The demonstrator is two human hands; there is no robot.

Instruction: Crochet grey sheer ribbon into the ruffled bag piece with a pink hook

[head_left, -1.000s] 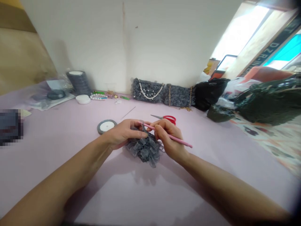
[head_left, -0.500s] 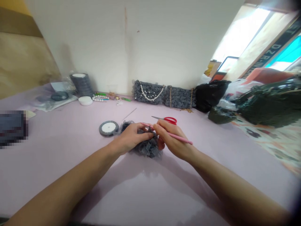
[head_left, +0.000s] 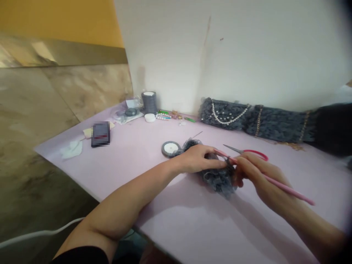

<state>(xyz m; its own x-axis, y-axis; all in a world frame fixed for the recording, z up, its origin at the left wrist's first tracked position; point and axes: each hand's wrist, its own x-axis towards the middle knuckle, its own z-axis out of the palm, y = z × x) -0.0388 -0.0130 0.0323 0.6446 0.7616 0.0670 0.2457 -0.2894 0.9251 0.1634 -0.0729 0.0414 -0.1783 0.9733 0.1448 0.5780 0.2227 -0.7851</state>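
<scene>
In the head view, your left hand [head_left: 196,158] pinches the gray ruffled piece [head_left: 217,180], right of the spool [head_left: 165,150], while your right hand [head_left: 260,171] grips the pink hook [head_left: 288,190] against it. If your left fingers slacken, the piece might slip off the hook, or your right hand could nudge the scissors [head_left: 244,151] (just beyond it).

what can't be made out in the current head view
In the head view:
Grey ruffled piece: partly covered by the left hand.
Pink rod: part hidden by the right hand; tip blurred against the left hand.
Red-handled scissors: handles partly behind the right hand.
Black bundle: cut by the right edge.
Dark flat object: surface pixelated.
</scene>
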